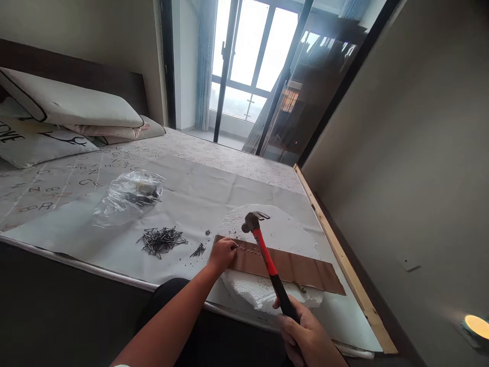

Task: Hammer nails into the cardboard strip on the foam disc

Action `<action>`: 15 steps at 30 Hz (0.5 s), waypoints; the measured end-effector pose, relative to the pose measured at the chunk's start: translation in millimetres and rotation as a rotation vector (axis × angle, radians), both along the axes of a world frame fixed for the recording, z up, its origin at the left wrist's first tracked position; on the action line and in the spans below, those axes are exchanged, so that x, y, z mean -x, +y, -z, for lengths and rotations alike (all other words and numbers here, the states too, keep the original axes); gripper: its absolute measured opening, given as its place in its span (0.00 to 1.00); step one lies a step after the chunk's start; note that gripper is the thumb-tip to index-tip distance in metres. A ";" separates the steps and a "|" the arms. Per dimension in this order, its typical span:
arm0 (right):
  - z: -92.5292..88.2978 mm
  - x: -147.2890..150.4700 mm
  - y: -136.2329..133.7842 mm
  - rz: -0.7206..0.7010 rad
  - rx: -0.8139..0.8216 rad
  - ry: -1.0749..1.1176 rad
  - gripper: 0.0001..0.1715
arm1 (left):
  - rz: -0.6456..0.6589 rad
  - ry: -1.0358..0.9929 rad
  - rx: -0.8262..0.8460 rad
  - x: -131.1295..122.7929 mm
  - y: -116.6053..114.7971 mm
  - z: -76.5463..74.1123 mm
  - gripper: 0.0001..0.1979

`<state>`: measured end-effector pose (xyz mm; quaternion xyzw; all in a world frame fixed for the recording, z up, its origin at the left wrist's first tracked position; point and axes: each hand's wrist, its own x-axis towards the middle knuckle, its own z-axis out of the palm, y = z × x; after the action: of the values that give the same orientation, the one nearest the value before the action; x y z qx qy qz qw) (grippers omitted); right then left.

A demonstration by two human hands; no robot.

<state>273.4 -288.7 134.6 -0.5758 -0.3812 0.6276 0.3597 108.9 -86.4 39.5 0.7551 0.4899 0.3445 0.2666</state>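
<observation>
While right hand (305, 334): I grip the hammer (267, 257), raised.
Left hand (222, 253): fingers pinched on a nail (237, 246) at the board (282, 266).
Bed (191, 188): loose nails (162, 239).

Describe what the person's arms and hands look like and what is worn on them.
Both are bare: the left hand and right hand wear no gloves, rings or watch that show. The forearms are uncovered; a pale sleeve edge peeks in at the bottom of the left arm.
</observation>
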 end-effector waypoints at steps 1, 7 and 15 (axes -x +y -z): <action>-0.4 -0.3 0.6 -0.008 0.003 -0.009 0.25 | 0.001 -0.016 0.007 0.6 0.3 -1.6 0.11; 28.6 8.8 7.0 -0.045 0.089 -0.009 0.29 | -0.160 -0.252 -0.051 26.2 5.7 -17.0 0.12; 27.7 8.3 2.6 -0.018 0.027 0.019 0.28 | -0.520 -0.009 0.091 90.2 38.2 -7.1 0.12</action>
<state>265.1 -286.2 106.9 -0.5711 -0.3743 0.6415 0.3497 18.7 -48.2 46.6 0.5896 0.6814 0.3822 0.2049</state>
